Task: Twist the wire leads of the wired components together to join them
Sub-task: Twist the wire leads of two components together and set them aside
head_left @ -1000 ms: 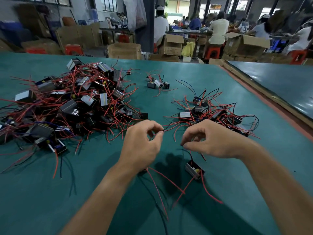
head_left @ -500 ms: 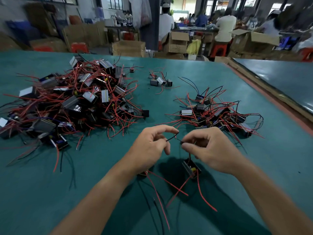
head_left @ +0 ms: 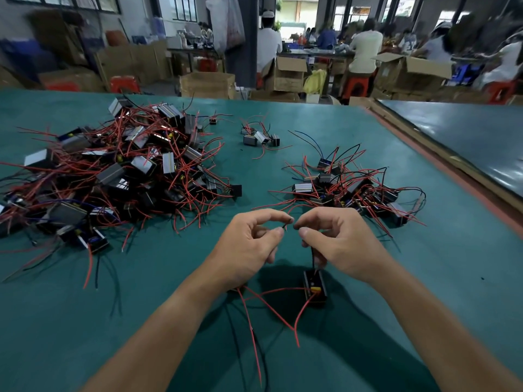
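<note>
- Your left hand (head_left: 247,247) is curled, thumb and forefinger pinching the tip of a black lead (head_left: 283,228).
- Your right hand (head_left: 342,241) is curled the same way. Its thumb and forefinger pinch close just beside the left fingertips, the two hands almost touching.
- A second lead (head_left: 312,254), also black, drops from under your right hand to a component (head_left: 315,288) below it.
- You cannot tell whether that component hangs or rests on the table (head_left: 85,321).
- Red leads (head_left: 271,306) trail from the component and from beneath your left wrist, towards you.
- A big pile (head_left: 121,171) of wired components lies to the far left, well apart from your hands.
- A small pile (head_left: 348,188) sits just beyond your right hand.
- A cluster (head_left: 260,137) of a few components lies farther back, between the piles.
</note>
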Motion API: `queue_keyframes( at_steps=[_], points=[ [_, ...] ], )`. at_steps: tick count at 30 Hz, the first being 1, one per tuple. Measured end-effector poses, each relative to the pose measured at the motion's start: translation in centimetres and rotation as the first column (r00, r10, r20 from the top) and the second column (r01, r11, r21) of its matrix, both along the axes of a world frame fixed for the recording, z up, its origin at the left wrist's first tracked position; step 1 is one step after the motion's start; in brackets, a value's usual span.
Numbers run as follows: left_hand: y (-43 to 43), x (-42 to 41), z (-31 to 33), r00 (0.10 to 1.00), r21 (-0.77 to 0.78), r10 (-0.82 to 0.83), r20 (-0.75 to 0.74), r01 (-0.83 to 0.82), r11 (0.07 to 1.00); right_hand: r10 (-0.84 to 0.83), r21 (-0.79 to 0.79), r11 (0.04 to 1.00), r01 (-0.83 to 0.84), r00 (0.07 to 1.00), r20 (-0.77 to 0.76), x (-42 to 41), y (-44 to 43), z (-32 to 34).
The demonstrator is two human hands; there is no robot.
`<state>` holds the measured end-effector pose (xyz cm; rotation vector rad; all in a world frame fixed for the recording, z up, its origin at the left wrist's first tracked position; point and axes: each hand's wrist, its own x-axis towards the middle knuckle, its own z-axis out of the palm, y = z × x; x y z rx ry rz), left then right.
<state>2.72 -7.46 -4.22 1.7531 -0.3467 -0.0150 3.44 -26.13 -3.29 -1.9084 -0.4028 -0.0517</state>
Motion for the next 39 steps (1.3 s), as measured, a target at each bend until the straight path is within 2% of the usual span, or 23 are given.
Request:
queue_keyframes(
  at_steps=[4,9,16,20,25,32,39],
  points=[
    [0.1,-0.1,0.2,1.000,-0.027,-0.006,-0.028,0.005,1.000,0.026,0.149,0.989,-0.012,0.995,-0.091,0.0,0.0,0.3],
    [0.0,-0.1,0.0,1.000,0.028,-0.004,-0.028,0.005,1.000,0.076,0.227,0.973,-0.034,0.981,-0.178,0.1,0.0,0.3],
    [-0.5,-0.4,0.2,0.999,-0.006,-0.006,-0.033,0.006,1.000,0.049,0.167,0.985,-0.038,0.997,-0.060,-0.1,0.2,0.7],
    [-0.9,-0.7,0.3,1.000,-0.019,-0.002,-0.023,0.002,1.000,0.067,0.142,0.988,-0.061,0.997,-0.041,-0.3,0.4,0.8],
    [-1.2,-1.1,0.7,0.991,-0.129,0.035,-0.128,-0.051,0.990,0.056,0.104,0.993,-0.056,0.998,0.001,-0.5,0.4,0.9],
    [-1.4,-1.1,0.8,0.991,-0.099,0.082,-0.101,-0.092,0.991,0.043,0.023,0.999,-0.043,0.999,-0.024,-0.1,-0.2,0.9],
    [-1.0,-1.0,0.8,0.997,-0.018,-0.026,-0.072,0.025,1.000,0.132,-0.009,0.991,-0.135,0.980,-0.151,0.0,-0.9,1.4]
  ],
)
